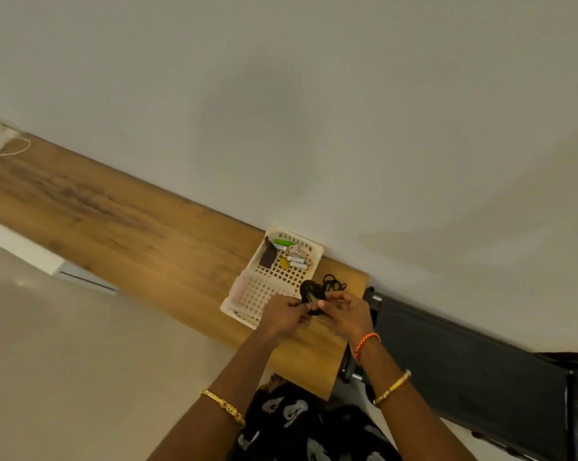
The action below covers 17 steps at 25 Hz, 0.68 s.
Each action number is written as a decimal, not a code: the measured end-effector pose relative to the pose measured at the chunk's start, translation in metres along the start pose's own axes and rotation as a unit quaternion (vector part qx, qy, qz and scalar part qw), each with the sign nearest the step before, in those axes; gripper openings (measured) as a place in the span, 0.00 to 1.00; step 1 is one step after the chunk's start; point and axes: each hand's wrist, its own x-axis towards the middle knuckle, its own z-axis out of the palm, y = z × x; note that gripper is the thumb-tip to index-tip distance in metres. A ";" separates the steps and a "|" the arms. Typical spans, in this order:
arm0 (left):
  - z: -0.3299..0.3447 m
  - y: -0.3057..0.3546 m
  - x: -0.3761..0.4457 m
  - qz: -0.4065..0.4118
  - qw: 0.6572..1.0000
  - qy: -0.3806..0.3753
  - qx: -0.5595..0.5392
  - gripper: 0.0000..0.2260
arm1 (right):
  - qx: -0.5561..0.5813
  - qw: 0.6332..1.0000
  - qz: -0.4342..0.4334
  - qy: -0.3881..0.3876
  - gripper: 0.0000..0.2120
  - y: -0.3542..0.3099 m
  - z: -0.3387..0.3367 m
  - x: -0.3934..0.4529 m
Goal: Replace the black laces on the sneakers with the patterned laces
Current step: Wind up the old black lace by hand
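Both hands meet over the right end of a wooden desk [131, 227]. My left hand [282, 316] and my right hand [346, 314] pinch a small dark object [312, 294] between them; it looks like a bundle of black lace with a pale strip at its middle, though I cannot tell for certain. A loose coil of black lace [333, 282] lies on the desk just behind my right hand. No sneakers and no patterned laces are in view.
A white lattice basket [267, 294] with batteries, keys and a dark card stands against the wall, left of my hands. A black treadmill-like machine [464, 367] lies right of the desk. A pale cord [13, 149] sits at the desk's far left.
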 end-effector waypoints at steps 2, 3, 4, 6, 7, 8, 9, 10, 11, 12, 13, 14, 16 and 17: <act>-0.023 -0.024 0.037 -0.034 0.998 0.012 0.057 0.07 | -0.084 0.996 0.008 0.021 0.06 0.022 0.034 0.029; -0.032 -0.034 0.054 -0.049 0.995 0.011 0.086 0.08 | -0.112 0.993 0.011 0.033 0.07 0.031 0.048 0.040; -0.042 -0.043 0.074 -0.063 0.991 0.007 0.119 0.09 | -0.130 0.990 0.020 0.046 0.08 0.044 0.063 0.054; -0.057 -0.060 0.110 -0.080 0.977 -0.013 0.195 0.11 | -0.155 0.985 0.037 0.069 0.08 0.068 0.087 0.075; -0.062 -0.066 0.125 -0.086 0.968 -0.026 0.234 0.12 | -0.167 0.982 0.036 0.080 0.08 0.079 0.098 0.083; -0.065 -0.071 0.138 -0.094 0.959 -0.038 0.266 0.12 | -0.188 0.977 0.031 0.094 0.09 0.090 0.107 0.090; -0.067 -0.074 0.149 -0.101 0.949 -0.047 0.295 0.11 | -0.223 0.969 0.020 0.107 0.09 0.099 0.114 0.095; -0.068 -0.076 0.158 -0.108 0.940 -0.052 0.318 0.10 | -0.279 0.953 0.006 0.116 0.10 0.105 0.120 0.097; -0.068 -0.076 0.165 -0.112 0.933 -0.054 0.337 0.09 | -0.351 0.928 -0.008 0.125 0.11 0.107 0.125 0.097; -0.068 -0.078 0.173 -0.115 0.928 -0.056 0.349 0.11 | -0.413 0.899 -0.026 0.144 0.11 0.110 0.130 0.099; -0.067 -0.079 0.181 -0.113 0.924 -0.062 0.359 0.13 | -0.451 0.874 -0.054 0.171 0.09 0.110 0.135 0.100; -0.066 -0.080 0.188 -0.112 0.922 -0.067 0.363 0.13 | -0.470 0.857 -0.083 0.196 0.06 0.111 0.138 0.102; -0.064 -0.081 0.193 -0.100 0.916 -0.078 0.382 0.11 | -0.475 0.839 -0.123 0.233 0.09 0.120 0.141 0.109; -0.063 -0.082 0.194 -0.089 0.913 -0.083 0.389 0.10 | -0.476 0.837 -0.129 0.236 0.11 0.123 0.140 0.113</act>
